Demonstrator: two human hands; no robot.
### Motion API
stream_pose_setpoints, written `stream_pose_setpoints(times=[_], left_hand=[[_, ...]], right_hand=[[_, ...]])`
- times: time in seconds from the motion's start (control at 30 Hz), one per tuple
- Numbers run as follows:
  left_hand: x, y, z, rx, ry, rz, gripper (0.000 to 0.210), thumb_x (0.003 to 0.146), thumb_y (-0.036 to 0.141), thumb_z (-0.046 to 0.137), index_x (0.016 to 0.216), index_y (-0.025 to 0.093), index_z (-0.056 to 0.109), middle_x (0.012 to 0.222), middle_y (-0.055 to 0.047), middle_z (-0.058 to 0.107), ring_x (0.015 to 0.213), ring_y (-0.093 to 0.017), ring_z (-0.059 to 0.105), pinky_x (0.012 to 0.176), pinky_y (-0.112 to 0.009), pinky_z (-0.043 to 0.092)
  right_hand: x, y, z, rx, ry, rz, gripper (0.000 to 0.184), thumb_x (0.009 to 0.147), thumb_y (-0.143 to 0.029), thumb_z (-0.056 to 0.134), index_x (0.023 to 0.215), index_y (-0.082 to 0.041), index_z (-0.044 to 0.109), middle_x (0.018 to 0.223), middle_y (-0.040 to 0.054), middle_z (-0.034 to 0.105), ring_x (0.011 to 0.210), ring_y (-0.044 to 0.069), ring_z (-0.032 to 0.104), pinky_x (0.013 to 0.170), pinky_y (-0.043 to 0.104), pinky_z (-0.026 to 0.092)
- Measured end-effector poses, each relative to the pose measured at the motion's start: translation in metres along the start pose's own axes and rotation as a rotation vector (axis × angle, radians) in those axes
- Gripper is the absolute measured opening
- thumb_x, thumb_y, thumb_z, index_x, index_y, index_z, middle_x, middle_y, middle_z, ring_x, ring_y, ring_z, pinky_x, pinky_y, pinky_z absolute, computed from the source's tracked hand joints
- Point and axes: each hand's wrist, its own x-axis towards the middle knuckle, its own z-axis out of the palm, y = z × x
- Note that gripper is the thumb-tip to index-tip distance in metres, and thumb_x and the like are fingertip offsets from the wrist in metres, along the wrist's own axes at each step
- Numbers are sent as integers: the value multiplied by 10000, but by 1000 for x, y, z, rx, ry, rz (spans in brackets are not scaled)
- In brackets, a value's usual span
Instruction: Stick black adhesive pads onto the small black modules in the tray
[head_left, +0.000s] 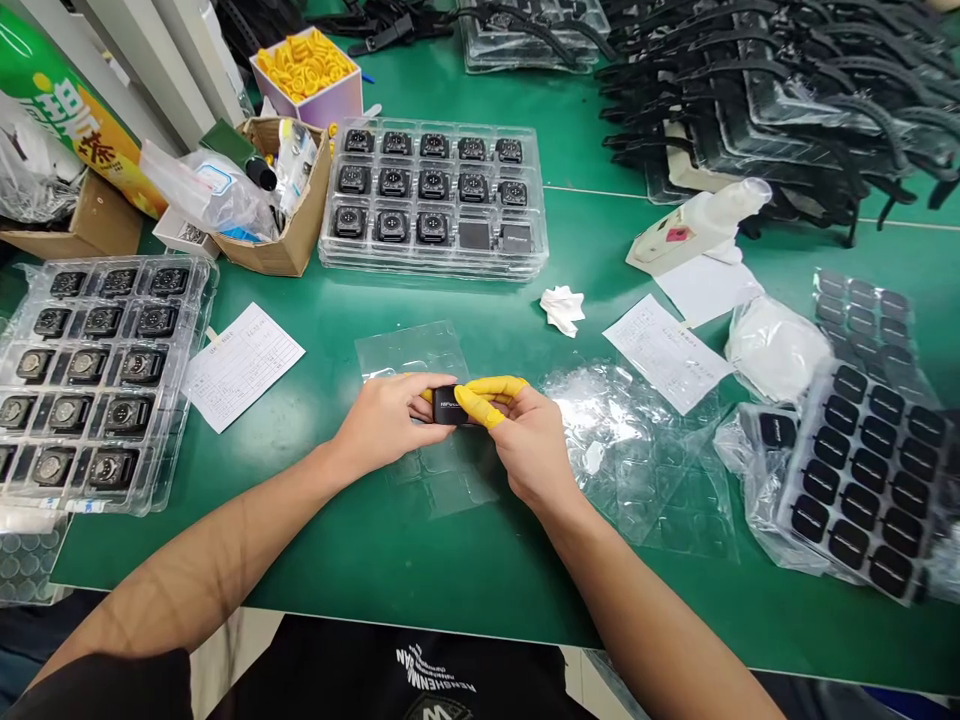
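Between my two hands, over the middle of the green table, is a small black watch case (448, 406) with pale lettering on its face. My left hand (386, 415) grips its left side between thumb and fingers. On the right side, my right hand (517, 420) pinches it; yellow finger cots cover the thumb and forefinger. Clear plastic film sheets (442, 490) lie beneath the hands. Behind them stands a clear tray (544, 262) of watch cases, two of its front-row pieces showing flat dark faces.
Another watch-case tray (169, 480) is at left beside a written slip (244, 367). At right lie crumpled film (637, 450), a sheet of black stickers (862, 480) and a squeeze bottle (694, 228). Yellow finger cots fill a box (322, 100); strapped watches (772, 90) pile up behind.
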Motion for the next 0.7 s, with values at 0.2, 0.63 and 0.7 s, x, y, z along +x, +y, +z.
stream_pose_setpoints(times=[0.2,0.63,0.7], left_hand=[[0,0,0,6,-7,-3,475,715,209,809,1185,247,756,944,1,812,754,-179,782,808,-305,649],[0,0,0,58,-6,34,482,728,192,813,1205,213,744,883,20,800,732,-141,774,784,-250,640],[0,-1,-1,50,-10,27,486,723,188,819,1203,214,745,876,25,798,725,-134,771,783,-242,639]], right_hand=[[-1,0,-1,2,-5,-5,450,564,-550,951,807,-238,735,831,19,735,778,178,685,793,372,599],[-1,4,0,-9,-7,-18,434,613,-526,941,853,-227,737,868,23,753,824,177,707,801,344,594],[-2,6,2,-28,-10,-32,428,639,-535,926,867,-229,732,877,22,753,822,173,707,807,343,598]])
